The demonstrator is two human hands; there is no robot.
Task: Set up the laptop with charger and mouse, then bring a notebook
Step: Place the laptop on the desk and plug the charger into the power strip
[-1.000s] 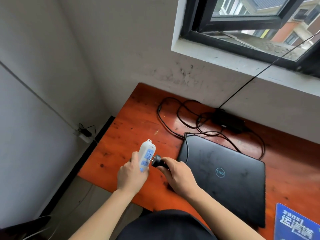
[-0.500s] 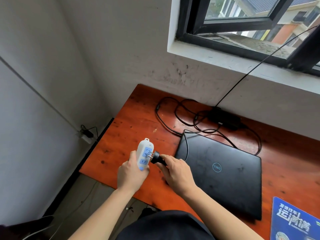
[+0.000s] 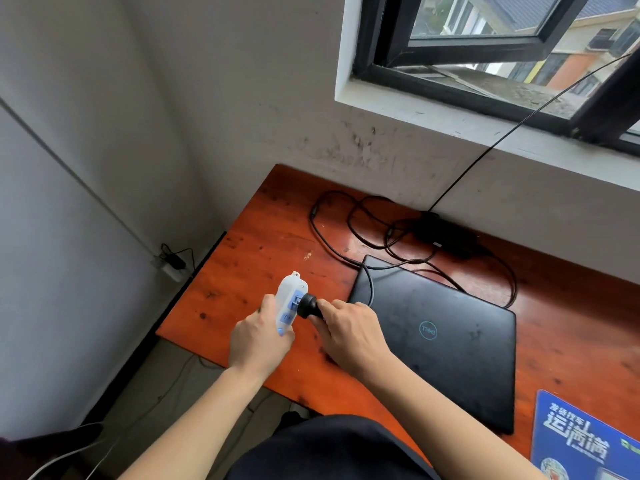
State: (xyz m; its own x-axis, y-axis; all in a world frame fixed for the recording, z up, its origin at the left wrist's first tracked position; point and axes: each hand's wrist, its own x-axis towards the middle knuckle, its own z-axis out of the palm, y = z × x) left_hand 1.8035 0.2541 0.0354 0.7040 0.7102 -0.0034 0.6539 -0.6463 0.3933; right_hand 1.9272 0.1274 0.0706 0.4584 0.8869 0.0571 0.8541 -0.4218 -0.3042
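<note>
Red-brown wood, scuffed and dotted with dark knots, makes up the desk (image 3: 263,244), and the work is happening over its front left corner. The left hand (image 3: 258,336) is clenched round the lower end of a white power strip (image 3: 290,299) with blue sockets, holding it up off the wood. The right hand (image 3: 349,332) grips the black plug (image 3: 306,305) and presses it against the strip's upper blue socket; the plug body sits tight to the face, so it looks seated or very nearly so, though the prongs are hidden.

The plug's cable (image 3: 369,282) runs back over the left rear corner of the closed black laptop (image 3: 440,337), which lies flat near the desk's front edge. It joins loose loops beside the charger brick (image 3: 446,235) at the rear edge, below the window sill. Whether the charger's other end is in the laptop cannot be told.

By my reading the task is in its early part: the mains side of the charger is being joined. The laptop lid remains to be opened. No mouse is in view. A blue printed pad or book (image 3: 585,441) lies at the front right corner; whether it is the notebook I cannot say.
</note>
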